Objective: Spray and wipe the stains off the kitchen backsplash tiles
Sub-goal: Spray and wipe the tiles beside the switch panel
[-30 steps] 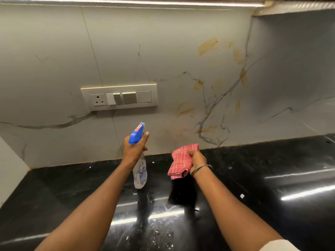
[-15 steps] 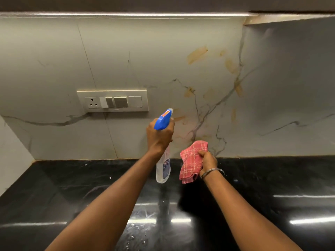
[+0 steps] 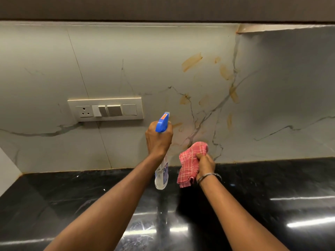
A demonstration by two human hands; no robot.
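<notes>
Presently, the left hand (image 3: 158, 140) gripped the neck of the spray bottle (image 3: 161, 175), with its fingers curled round it below the blue trigger head (image 3: 162, 122). The back of the hand faced the camera, so it could not be told whether a finger lay on the trigger. The bottle's long axis stood near upright, its clear body hanging below the hand above the black countertop (image 3: 72, 205). The nozzle pointed forward at the backsplash (image 3: 126, 60), tilted slightly right.

The orange-brown stains (image 3: 191, 61) lay up and to the right of the nozzle. One faint streak (image 3: 176, 125) sat just beside the nozzle tip, while the largest smear was higher on the tile and well apart from it.

The right hand (image 3: 205, 164) was clenched on a bunched pink checked cloth (image 3: 190, 160), held low and just right of the bottle. Contact between cloth and tile could not be confirmed.

The spraying hand was the nearer to the lower stains. The coming move probably required the nozzle to swing up and right, away from the switch panel (image 3: 106, 109) on its left.
</notes>
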